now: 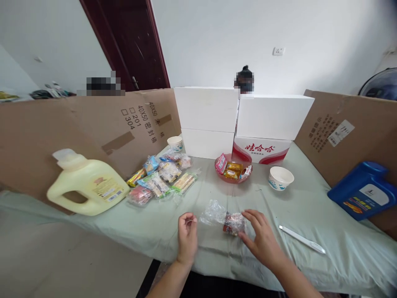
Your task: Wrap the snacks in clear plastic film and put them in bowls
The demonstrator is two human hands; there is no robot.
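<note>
Right hand fingers are spreading loosely over a wrapped snack near the desk's front edge, touching, not gripping it; left hand fingers are curling empty beside its clear wrapper, a white knife lying rightward.

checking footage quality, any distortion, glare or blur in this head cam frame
Head view: wide-angle bending bows the cardboard walls and the table edge; light is soft and even, shadows faint; mild glare on the clear wrapper by the right hand; the left hand is slightly soft; two patches are pixelated.
</note>
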